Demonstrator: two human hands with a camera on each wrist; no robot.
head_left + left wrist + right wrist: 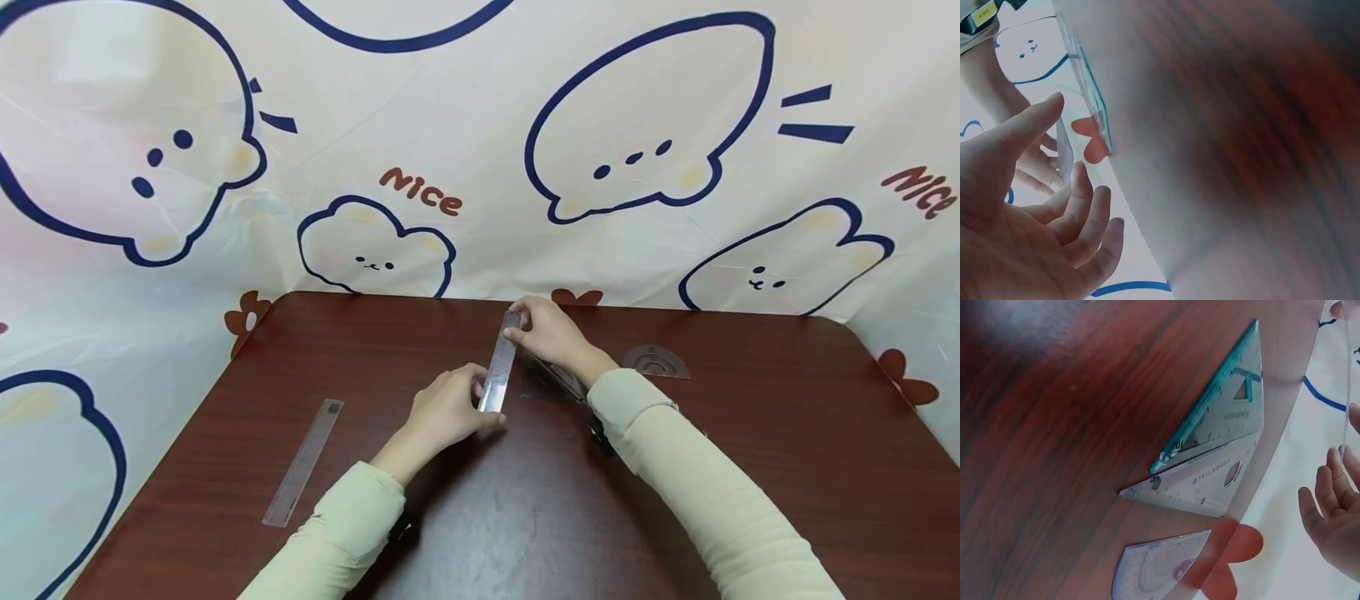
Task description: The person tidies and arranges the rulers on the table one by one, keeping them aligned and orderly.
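A clear ruler (498, 367) is held up slantwise between the hands in the head view. My right hand (553, 335) pinches its far end between thumb and fingers. Around the near end, my left hand (448, 407) has its thumb and fingers spread; the fingers lie by the left edge, the thumb just below the end. In the left wrist view, the left hand (1041, 219) is loosely curved, with a gap between thumb and fingers where the ruler (1065, 149) shows. The right wrist view shows the ruler (1347, 381) edge-on, beside the right hand (1338, 512).
Another clear ruler (303, 462) lies at the left of the brown table (525, 517). Beyond the right hand lie a teal-edged set square (1222, 403), a clear set square (1200, 478) and a protractor (657, 362). A printed cloth (495, 167) hangs behind.
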